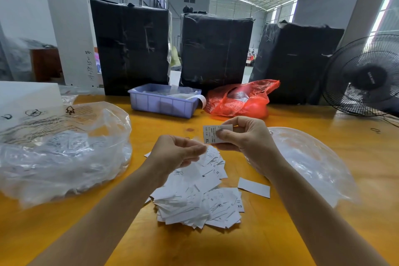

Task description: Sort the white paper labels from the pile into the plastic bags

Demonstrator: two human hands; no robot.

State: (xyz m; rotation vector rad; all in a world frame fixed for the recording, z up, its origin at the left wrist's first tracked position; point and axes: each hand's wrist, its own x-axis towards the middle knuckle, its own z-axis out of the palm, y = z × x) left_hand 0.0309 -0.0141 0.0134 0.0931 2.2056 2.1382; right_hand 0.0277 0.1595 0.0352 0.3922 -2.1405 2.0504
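The right hand (244, 136) pinches one white label (210, 135) marked XL between thumb and curled fingers. Just beside it, the left hand (177, 153) has its fingers curled, tips touching labels atop the pile (198, 201) below. Two clear plastic bags flank the hands: the left bag (62, 149) holds labels, while the right bag (306, 157) shows no clear contents.

I see my right hand (244, 136) pinching an XL label (210, 135) above the label pile (198, 198) on the yellow surface (280, 233). My left hand (177, 153) pinches another label (210, 154) just below it. Clear plastic bags lie at left (62, 149) and right (311, 162); a purple bin (162, 103) and a red bag (239, 99) sit behind.
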